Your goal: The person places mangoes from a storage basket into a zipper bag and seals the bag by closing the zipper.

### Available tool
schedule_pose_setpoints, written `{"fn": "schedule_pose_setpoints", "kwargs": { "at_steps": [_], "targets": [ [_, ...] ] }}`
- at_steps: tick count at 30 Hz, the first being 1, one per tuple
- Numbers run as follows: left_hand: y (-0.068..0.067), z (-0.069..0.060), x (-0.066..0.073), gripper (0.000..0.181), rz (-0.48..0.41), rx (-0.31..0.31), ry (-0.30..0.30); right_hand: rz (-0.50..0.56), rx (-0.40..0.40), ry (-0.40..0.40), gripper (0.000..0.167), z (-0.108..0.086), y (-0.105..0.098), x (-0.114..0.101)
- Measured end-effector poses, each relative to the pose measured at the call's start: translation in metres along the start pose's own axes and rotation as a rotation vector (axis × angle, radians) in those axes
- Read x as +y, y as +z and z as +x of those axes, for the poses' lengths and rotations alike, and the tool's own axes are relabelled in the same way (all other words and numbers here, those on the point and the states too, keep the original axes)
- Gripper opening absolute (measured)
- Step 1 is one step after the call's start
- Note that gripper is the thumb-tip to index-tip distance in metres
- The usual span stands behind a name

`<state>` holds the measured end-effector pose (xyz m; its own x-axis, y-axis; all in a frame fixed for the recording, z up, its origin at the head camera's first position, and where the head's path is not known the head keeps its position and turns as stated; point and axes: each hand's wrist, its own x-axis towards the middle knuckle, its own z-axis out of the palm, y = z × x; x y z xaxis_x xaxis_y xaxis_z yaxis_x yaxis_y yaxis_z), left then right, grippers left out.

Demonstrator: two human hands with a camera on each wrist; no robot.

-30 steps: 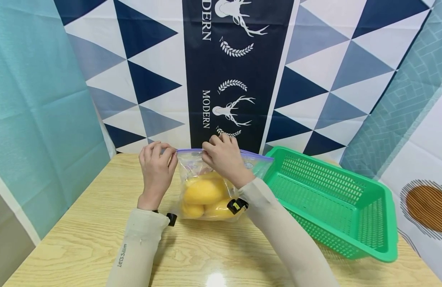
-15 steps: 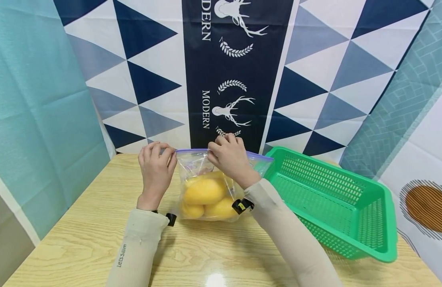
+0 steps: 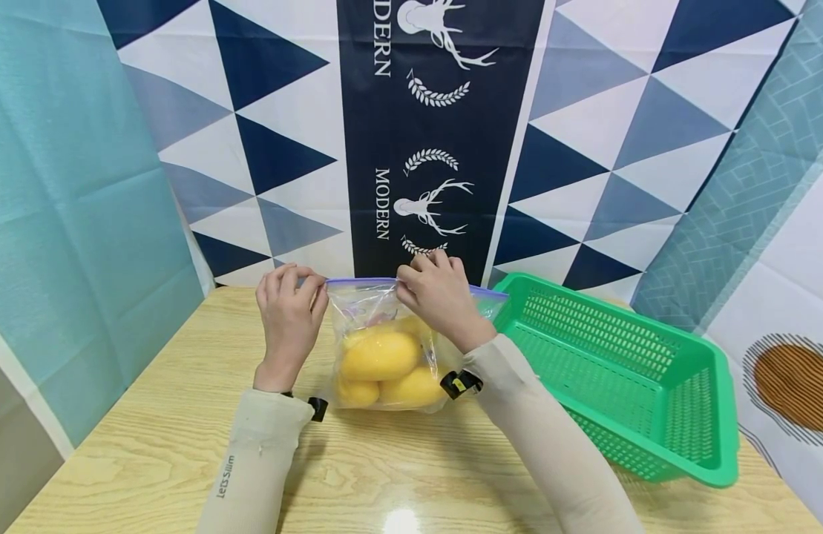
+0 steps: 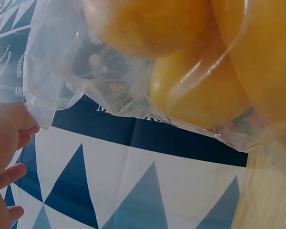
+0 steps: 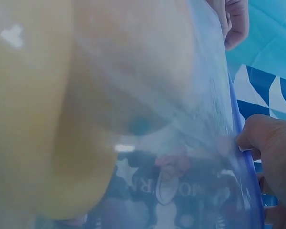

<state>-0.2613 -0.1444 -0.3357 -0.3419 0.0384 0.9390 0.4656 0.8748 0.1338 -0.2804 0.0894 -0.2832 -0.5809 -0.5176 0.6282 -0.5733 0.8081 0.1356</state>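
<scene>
A clear zip bag [image 3: 358, 304] with a purple seal strip stands upright on the table, holding several yellow mangoes [image 3: 381, 356]. My left hand [image 3: 289, 319] pinches the bag's top left corner; in the left wrist view its thumb and a finger [image 4: 26, 124] grip the clear plastic. Along the top edge, right of the middle, my right hand [image 3: 441, 297] pinches the purple seal strip. The right wrist view shows that hand [image 5: 271, 148] with thumb and finger on the strip [image 5: 250, 176]. The right hand hides part of the strip and the bag behind it.
A green plastic basket [image 3: 692, 348] with perforated sides stands to the right, close beside the bag. The wooden table [image 3: 184, 415] runs up to a patterned cloth [image 3: 291, 148] hanging behind. A teal cloth [image 3: 84, 185] hangs on the left.
My right hand has slid rightward along the purple seal strip, baring more of it on the left. The left hand has stayed at the corner.
</scene>
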Motion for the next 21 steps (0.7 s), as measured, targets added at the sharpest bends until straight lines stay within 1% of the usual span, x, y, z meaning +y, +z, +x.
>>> {"fn": "schedule_pose_setpoints", "kwargs": {
  "at_steps": [9,17,21],
  "targets": [
    [0.000,0.000,0.000,0.012,-0.001,-0.002,-0.003,-0.006,-0.008,0.007,0.018,-0.005,-0.004,0.006],
    [0.000,0.000,-0.001,0.010,-0.004,0.007,-0.002,-0.023,0.020,-0.010,0.018,-0.012,-0.006,0.011],
    [0.000,0.000,-0.002,0.010,-0.006,-0.002,-0.003,-0.030,0.031,-0.019,0.018,-0.014,-0.007,0.015]
  ]
}}
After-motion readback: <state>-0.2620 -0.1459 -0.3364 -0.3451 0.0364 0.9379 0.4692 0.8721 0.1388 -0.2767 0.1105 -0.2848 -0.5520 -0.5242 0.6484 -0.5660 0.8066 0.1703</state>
